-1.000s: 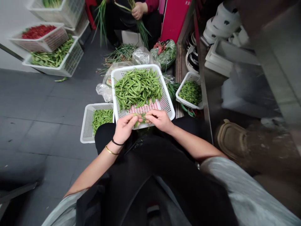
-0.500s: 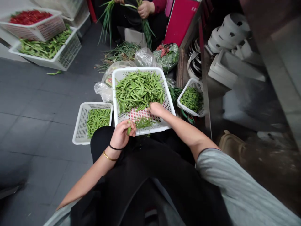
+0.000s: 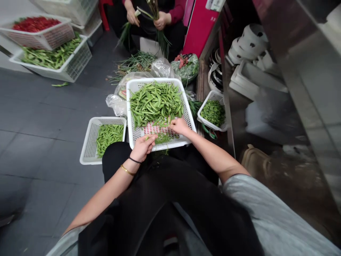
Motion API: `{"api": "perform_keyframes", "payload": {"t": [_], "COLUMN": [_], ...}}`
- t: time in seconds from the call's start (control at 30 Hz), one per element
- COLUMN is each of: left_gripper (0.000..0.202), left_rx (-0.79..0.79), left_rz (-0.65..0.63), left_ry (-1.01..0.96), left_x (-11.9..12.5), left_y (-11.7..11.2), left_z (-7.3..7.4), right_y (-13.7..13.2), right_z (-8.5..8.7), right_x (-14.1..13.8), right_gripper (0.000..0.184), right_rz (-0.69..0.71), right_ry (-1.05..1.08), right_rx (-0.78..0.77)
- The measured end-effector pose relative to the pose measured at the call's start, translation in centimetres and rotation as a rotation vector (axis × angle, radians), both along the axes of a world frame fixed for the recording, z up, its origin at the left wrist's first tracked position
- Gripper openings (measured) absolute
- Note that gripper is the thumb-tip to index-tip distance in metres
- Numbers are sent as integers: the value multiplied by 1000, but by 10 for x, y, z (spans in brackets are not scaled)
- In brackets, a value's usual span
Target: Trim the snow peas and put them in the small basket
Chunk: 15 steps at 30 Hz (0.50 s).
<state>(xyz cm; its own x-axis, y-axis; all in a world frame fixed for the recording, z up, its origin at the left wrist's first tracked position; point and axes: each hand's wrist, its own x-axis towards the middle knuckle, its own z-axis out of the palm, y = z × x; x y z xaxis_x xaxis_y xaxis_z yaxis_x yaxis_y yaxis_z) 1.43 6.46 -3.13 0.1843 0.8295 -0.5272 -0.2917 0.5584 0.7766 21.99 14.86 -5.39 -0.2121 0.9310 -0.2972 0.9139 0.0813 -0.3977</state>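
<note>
A white perforated basket rests on my lap, with a heap of green pea pods at its far side. Thin green trimmings lie near its front edge. My left hand is closed over the near left rim, and a bit of green pod shows between its fingers. At the near edge of the heap, my right hand pinches a pea pod by its end. More pods fill part of a smaller white basket on the floor to the left.
Stacked baskets of red peppers and green pods stand far left. A leafy-greens basket sits right, beside a metal shelf. Ahead, another person's hands hold scallions above a scallion pile and plastic bags.
My left hand has turned and moved slightly right, closer to the trimmings, its pod now mostly covered. My right hand has a pod at its fingertips. The other person's scallions have shifted.
</note>
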Motion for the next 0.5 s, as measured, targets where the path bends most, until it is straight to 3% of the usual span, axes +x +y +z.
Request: {"api": "perform_keyframes", "payload": {"t": [0.13,0.23,0.33,0.43,0.5], "left_gripper": [38,34,30,23,18], "left_rx": [-115,-46,41,65,88], "left_rz": [-32,52,166,181,151], "left_ry": [-23,-51,-25,-3,5], "left_x": [25,35,34,26,20], "left_y": [18,30,40,48,50], "left_z": [-5,-11,-19,-22,-19], "right_y": [-32,-44,-41,-28,-20], "right_z": [11,10,6,5,8], "right_x": [-9,-17,-20,-15,-11], "right_gripper": [27,28,28,29,41], "right_rz": [-33,18,73,56,34], "right_ry": [189,266,219,146,181], "right_rx": [142,226,234,198,160]}}
